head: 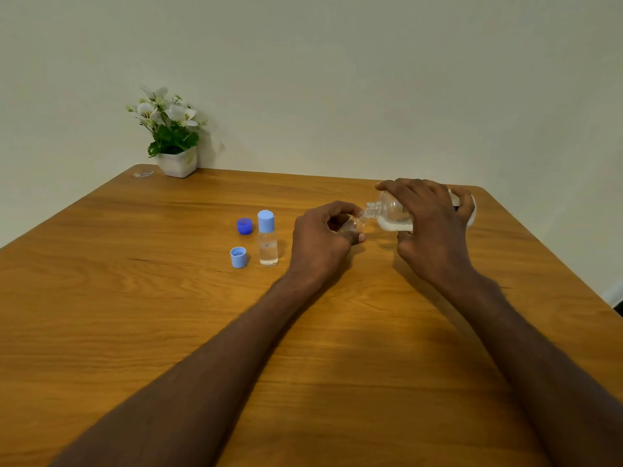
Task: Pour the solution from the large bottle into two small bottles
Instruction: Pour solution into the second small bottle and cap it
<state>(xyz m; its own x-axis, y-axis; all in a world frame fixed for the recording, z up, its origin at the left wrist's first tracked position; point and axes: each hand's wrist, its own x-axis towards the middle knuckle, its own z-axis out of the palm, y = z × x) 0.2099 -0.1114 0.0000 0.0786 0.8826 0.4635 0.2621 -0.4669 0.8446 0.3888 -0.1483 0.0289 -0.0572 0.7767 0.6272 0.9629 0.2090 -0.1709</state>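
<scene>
Between our curled left hand fingers gripping the small bottle and right hand wrapping the large bottle, misaligned necks could spill solution.

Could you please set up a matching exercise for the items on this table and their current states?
Things:
1. large bottle
2. capped small bottle
3. dark blue cap
4. potted plant

States:
a. stands at the table's far left corner
b. tipped sideways in the right hand
c. stands upright, closed
d. lies loose behind the light blue cap

Pairs: 1-b, 2-c, 3-d, 4-a
</scene>
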